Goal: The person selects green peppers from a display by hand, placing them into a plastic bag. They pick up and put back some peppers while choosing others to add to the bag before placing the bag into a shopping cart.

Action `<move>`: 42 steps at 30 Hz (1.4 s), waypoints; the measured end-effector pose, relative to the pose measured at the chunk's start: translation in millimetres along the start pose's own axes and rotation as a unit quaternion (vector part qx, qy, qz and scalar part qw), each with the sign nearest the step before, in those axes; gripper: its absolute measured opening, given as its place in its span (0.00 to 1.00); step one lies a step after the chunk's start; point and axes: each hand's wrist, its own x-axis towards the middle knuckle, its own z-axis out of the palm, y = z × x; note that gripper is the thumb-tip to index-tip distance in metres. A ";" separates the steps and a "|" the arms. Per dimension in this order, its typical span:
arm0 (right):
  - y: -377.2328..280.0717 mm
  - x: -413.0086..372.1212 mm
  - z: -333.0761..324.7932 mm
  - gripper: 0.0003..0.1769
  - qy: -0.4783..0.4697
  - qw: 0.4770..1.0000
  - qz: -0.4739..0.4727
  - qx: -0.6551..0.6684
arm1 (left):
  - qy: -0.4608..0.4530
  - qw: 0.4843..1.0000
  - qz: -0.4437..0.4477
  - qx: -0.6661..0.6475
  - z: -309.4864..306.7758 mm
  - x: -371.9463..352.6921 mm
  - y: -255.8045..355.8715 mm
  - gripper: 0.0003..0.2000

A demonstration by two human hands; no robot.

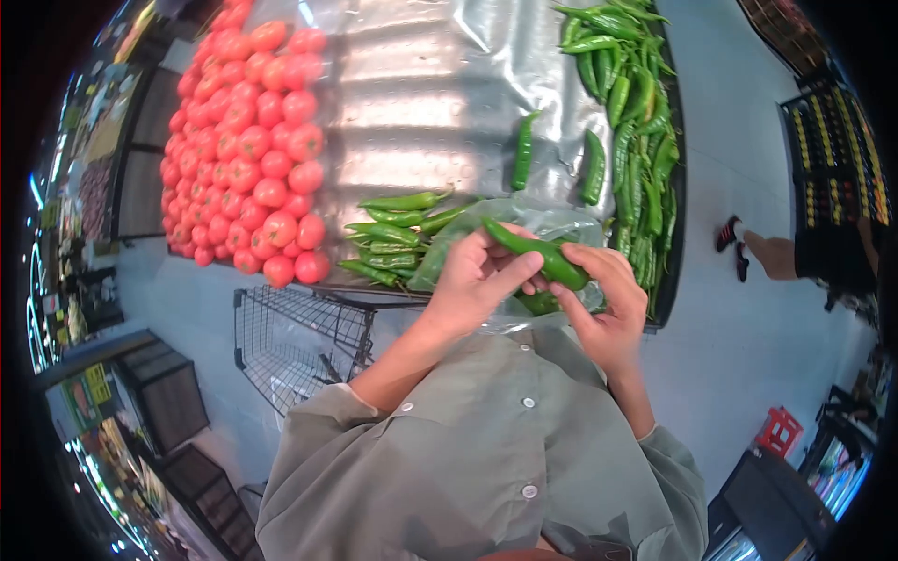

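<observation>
A long green chili pepper (535,251) lies across both hands, close in front of my body. My left hand (480,278) has its fingers and thumb closed around the pepper's tapered part, and my right hand (606,292) pinches its thicker end. Under and behind the hands is a clear plastic bag (575,220) with more green peppers showing through it. Just left of the bag, a small group of green peppers (388,234) rests on the silvery display surface (402,122). Two single peppers lie farther back, one of them a slim pepper (525,150).
Heaped red tomatoes (248,150) fill the display's left side; piled green peppers (645,159) line its right edge. A wire shopping cart (299,341) stands at my left. At far right a person's leg (772,255) shows, and a red basket (778,432) sits behind on the floor.
</observation>
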 end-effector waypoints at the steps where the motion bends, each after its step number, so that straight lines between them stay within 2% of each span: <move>1: 0.3 0.5 0.5 0.24 -0.006 1.000 -0.008 -0.006 | 0.014 1.000 0.007 0.002 -3.0 -1.3 1.3 0.12; 4: -1.7 0.1 -2.3 0.29 0.013 1.000 -0.005 -0.024 | 0.043 0.996 0.067 -0.045 -20.0 -1.7 6.4 0.08; 6: 6.6 -3.4 -4.9 0.28 0.018 1.000 -0.009 -0.013 | 0.150 0.976 0.124 -0.096 -35.5 -4.6 21.5 0.07; 8: 15.3 -6.9 -7.0 0.25 0.048 0.999 -0.014 0.004 | 0.244 0.953 0.171 -0.058 -69.4 -0.4 30.2 0.08; 10: 16.9 -8.1 -9.8 0.23 0.041 0.999 -0.002 0.008 | 0.341 0.929 0.139 0.040 -123.9 1.7 22.1 0.10; 13: 21.0 -10.0 -9.5 0.16 0.022 0.999 0.031 0.006 | 0.410 0.903 0.016 0.128 -190.8 -10.3 -4.4 0.14; 16: 18.2 -10.3 -7.9 0.11 -0.017 0.998 0.066 0.001 | 0.437 0.884 -0.118 0.119 -230.7 -28.0 -39.6 0.20; 19: 17.7 -5.1 -5.6 0.10 -0.075 0.994 0.072 -0.027 | 0.435 0.881 -0.160 0.098 -235.3 -37.2 -55.6 0.25; 23: 26.9 1.5 2.6 0.10 -0.117 0.990 0.041 -0.066 | 0.438 0.878 -0.159 0.110 -236.0 -31.1 -56.6 0.27; 25: 30.4 5.0 4.2 0.10 -0.128 0.988 0.047 -0.076 | 0.409 0.895 -0.134 0.116 -234.2 -29.5 -54.4 0.26; 26: 34.9 5.8 5.6 0.10 -0.159 0.982 0.019 -0.101 | 0.407 0.895 -0.136 0.118 -233.0 -29.9 -54.8 0.26; 28: 43.2 6.4 8.8 0.10 -0.187 0.974 -0.008 -0.125 | 0.375 0.899 -0.143 0.177 -229.2 -29.4 -54.6 0.23; 29: 47.0 6.1 10.2 0.13 -0.234 0.961 -0.003 -0.150 | 0.372 0.899 -0.144 0.180 -226.8 -29.8 -51.6 0.23; 30: 50.5 7.0 11.1 0.17 -0.281 0.944 0.001 -0.174 | 0.355 0.873 -0.176 0.284 -222.0 -31.2 -45.7 0.22; 31: 53.2 9.1 12.5 0.17 -0.279 0.945 0.003 -0.173 | 0.333 0.836 -0.207 0.385 -217.5 -32.7 -41.7 0.23; 32: 55.9 12.0 14.7 0.18 -0.310 0.931 0.018 -0.189 | 0.332 0.835 -0.207 0.386 -214.1 -33.0 -40.7 0.23; 34: 62.6 19.9 17.4 0.18 -0.340 0.918 0.031 -0.204 | 0.314 0.819 -0.114 0.467 -203.8 -31.2 -38.4 0.23; 35: 66.1 24.6 18.2 0.19 -0.382 0.900 0.045 -0.205 | 0.313 0.819 -0.112 0.468 -196.4 -29.2 -36.2 0.23; 36: 69.0 29.3 18.8 0.19 -0.423 0.880 0.059 -0.207 | 0.305 0.837 -0.076 0.447 -183.1 -25.4 -30.9 0.21; 37: 70.4 34.4 19.7 0.19 -0.421 0.881 0.059 -0.207 | 0.298 0.854 -0.041 0.424 -168.7 -22.4 -25.7 0.19; 38: 70.5 39.6 20.5 0.19 -0.456 0.863 0.047 -0.214 | 0.296 0.855 -0.040 0.424 -154.0 -20.5 -21.4 0.19; 39: 69.5 42.7 19.9 0.19 -0.490 0.843 0.034 -0.221 | 0.284 0.878 0.006 0.384 -137.9 -19.2 -16.8 0.16; 40: 68.4 43.5 17.2 0.19 -0.489 0.842 0.035 -0.223 | 0.271 0.899 0.053 0.341 -121.8 -18.3 -11.3 0.14; 42: 66.1 43.8 9.2 0.19 -0.449 0.880 -0.013 -0.156 | 0.272 0.900 0.061 0.334 -92.8 -20.5 0.5 0.11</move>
